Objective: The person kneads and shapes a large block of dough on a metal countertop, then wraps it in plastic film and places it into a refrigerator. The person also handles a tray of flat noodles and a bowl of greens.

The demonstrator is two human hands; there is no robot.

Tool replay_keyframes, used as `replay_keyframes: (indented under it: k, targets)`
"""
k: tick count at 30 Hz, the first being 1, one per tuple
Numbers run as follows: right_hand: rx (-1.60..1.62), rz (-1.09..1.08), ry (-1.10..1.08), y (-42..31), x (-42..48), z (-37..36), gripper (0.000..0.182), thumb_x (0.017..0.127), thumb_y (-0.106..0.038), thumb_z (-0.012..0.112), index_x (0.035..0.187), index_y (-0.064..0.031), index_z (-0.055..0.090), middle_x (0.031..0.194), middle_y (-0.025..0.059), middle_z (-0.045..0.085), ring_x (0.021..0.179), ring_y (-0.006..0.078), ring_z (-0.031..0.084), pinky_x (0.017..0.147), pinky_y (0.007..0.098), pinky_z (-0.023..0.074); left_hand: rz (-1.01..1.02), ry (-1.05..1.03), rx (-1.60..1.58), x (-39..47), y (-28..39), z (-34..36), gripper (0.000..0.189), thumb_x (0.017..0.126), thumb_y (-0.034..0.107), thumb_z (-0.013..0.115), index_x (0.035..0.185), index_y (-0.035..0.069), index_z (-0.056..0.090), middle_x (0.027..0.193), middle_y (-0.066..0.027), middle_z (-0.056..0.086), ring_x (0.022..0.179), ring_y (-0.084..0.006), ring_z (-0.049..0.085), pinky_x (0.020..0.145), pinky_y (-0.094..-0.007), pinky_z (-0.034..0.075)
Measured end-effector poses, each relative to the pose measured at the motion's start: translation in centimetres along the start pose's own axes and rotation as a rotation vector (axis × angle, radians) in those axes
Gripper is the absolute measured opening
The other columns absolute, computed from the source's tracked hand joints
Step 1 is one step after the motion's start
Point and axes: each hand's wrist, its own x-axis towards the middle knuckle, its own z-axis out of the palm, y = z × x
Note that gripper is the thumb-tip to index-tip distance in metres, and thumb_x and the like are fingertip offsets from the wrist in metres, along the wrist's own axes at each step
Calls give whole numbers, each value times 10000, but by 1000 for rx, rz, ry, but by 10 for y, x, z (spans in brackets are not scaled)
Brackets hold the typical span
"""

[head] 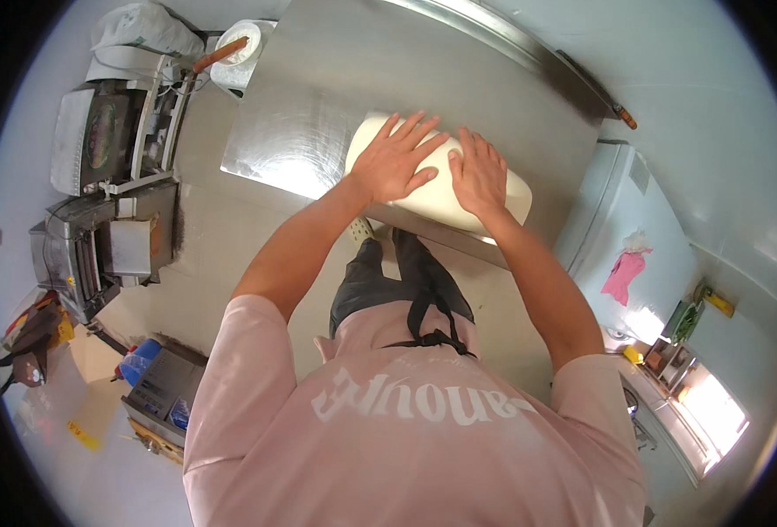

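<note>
A large, smooth, pale cream slab of dough (428, 170) lies along the near edge of a stainless steel worktable (309, 85). My left hand (398, 161) rests on its left half, palm down, with the fingers spread. On the right half lies my right hand (481, 171), its fingers closer together and the thumb apart. Both hands press flat on the top, and neither grips anything. The dough's right end shows beyond my right wrist.
A white bucket (247, 41) with a wooden-handled tool stands past the table's left corner. Metal machines (99, 138) line the left wall. At the right is a pale refrigerator (632, 230) with a pink cloth. A long knife (599, 89) lies along the table's back edge.
</note>
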Motion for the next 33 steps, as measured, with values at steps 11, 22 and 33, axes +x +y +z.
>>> replay_keyframes:
  k: [11, 22, 33]
  targets:
    - [423, 112, -462, 54, 63, -47, 562, 1090, -434, 431, 1387, 22, 571, 1357, 251, 612, 1228, 400, 602, 1048, 455, 449, -1120, 850, -1237, 18, -6, 76, 489, 1061, 288, 588, 1454, -1, 556, 1380, -181, 620, 1271, -256, 576, 1085, -371, 449]
    - [1048, 172, -781, 37, 151, 30, 426, 1121, -331, 463, 1438, -62, 561, 1356, 98, 601, 1233, 182, 558, 1065, 347, 472, -1167, 916, -1457, 46, -12, 85, 350, 1093, 225, 514, 1260, -37, 674, 1139, -90, 705, 1049, -178, 631, 965, -325, 504]
    - [1442, 9, -617, 85, 108, 32, 641, 1120, -391, 425, 1639, -51, 266, 1663, 131, 305, 1536, 244, 267, 1261, 366, 197, -1099, 984, -1468, 51, 24, 84, 717, 1105, 466, 439, 1623, -9, 298, 1656, -189, 327, 1513, -296, 336, 1248, -378, 264]
